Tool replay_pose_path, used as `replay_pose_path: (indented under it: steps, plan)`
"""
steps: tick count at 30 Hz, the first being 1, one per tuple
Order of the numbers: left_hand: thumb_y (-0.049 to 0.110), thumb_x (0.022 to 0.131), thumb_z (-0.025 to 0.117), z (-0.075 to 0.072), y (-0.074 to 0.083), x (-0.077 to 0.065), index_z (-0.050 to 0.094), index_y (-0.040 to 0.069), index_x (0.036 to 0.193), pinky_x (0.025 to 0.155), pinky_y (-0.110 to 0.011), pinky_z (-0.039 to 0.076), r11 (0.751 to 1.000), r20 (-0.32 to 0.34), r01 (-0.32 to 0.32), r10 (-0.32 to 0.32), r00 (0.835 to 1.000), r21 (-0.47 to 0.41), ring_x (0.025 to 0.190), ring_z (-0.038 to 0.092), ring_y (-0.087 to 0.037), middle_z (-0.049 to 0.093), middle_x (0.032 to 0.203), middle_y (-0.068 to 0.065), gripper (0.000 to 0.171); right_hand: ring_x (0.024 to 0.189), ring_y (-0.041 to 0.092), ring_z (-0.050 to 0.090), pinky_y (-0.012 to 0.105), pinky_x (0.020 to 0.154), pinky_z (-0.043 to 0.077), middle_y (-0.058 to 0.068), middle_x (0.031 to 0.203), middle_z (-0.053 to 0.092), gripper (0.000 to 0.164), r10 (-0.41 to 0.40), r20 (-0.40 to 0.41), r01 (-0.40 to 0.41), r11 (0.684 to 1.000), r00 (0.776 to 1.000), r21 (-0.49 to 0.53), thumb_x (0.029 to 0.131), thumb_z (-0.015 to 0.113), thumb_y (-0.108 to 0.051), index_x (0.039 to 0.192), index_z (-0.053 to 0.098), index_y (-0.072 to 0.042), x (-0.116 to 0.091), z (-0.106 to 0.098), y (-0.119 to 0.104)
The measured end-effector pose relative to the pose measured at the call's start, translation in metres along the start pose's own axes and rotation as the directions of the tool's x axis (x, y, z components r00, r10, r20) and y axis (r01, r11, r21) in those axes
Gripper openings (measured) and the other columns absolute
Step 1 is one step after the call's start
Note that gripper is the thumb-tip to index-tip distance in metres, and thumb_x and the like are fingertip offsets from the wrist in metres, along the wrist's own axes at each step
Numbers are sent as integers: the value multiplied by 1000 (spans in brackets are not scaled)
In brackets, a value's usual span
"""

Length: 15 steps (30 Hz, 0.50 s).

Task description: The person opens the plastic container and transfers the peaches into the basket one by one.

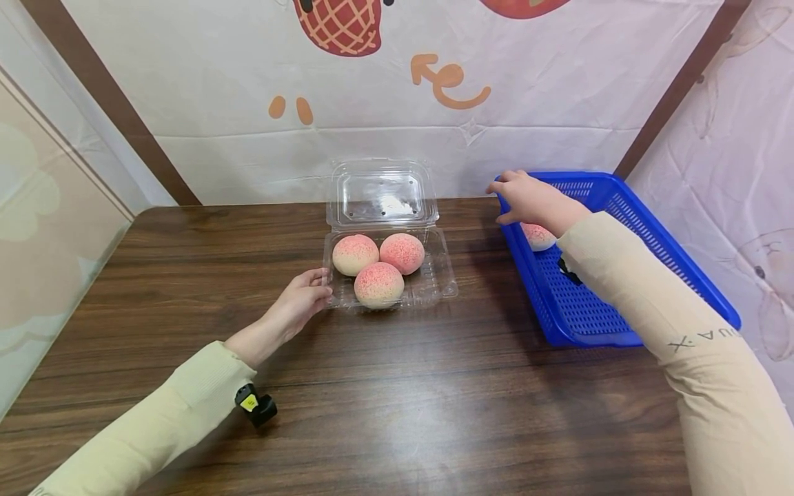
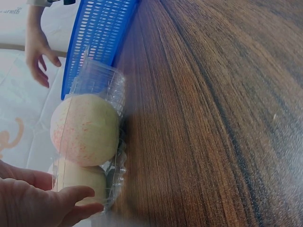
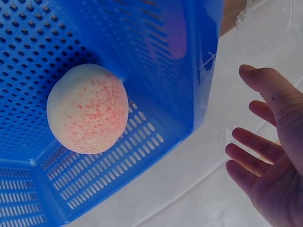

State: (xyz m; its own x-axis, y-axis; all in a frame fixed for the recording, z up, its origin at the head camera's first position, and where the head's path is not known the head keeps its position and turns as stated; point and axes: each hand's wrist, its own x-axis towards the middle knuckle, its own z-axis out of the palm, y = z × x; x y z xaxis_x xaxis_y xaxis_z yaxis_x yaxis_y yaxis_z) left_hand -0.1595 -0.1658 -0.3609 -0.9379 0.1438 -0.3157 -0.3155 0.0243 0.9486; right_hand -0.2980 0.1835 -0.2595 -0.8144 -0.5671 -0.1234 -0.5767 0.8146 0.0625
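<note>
A clear plastic clamshell box [image 1: 428, 295] lies on the table with its lid [image 1: 381, 196] raised at the back. It holds three round peaches [image 1: 380, 284], cream with pink speckles. My left hand [image 1: 298, 303] pinches the left wall of the box; in the left wrist view its thumb and fingers [image 2: 78, 194] lie at that wall. Another speckled peach [image 3: 88, 109] sits inside the blue basket [image 1: 670, 258], near its far left corner. Over the basket's left rim is my right hand [image 1: 540, 200], its fingers spread and holding nothing. The right wrist view shows this hand beside the basket, apart from the peach.
The wooden table [image 1: 397, 386] extends in front of the box and the basket. Behind it hangs a pale printed cloth [image 1: 236, 158], close to the raised lid. The basket's rim stands up at the right, with my right forearm across it.
</note>
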Motion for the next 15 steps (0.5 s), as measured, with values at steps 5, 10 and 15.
replay_pose_path:
  steps: [5,10,15]
  plan:
    - [-7,90,32,-1,0,0,6,-13,139,77,-15,40,1000,7,5,-5,1000,-2,94,38,-9,14,143,-24,56,109,42,42,49,94,35,25,116,49,55,-40,-17,40,999,999,-7,76,73,-15,122,51,3,1,1,-5]
    - [-8,90,32,-1,0,0,6,-13,139,79,-16,40,1000,7,2,-2,1000,-2,96,39,-10,14,144,-25,56,104,41,46,48,91,37,24,109,51,51,-104,-81,103,995,991,-9,72,75,-14,116,55,2,2,4,-9]
    - [-7,90,32,-2,-1,0,5,-12,140,85,-19,39,1000,17,8,-8,1000,8,111,34,-19,11,146,-24,56,106,40,45,48,92,38,22,110,51,51,-123,-75,123,992,990,-4,72,76,-14,117,55,1,5,4,-16]
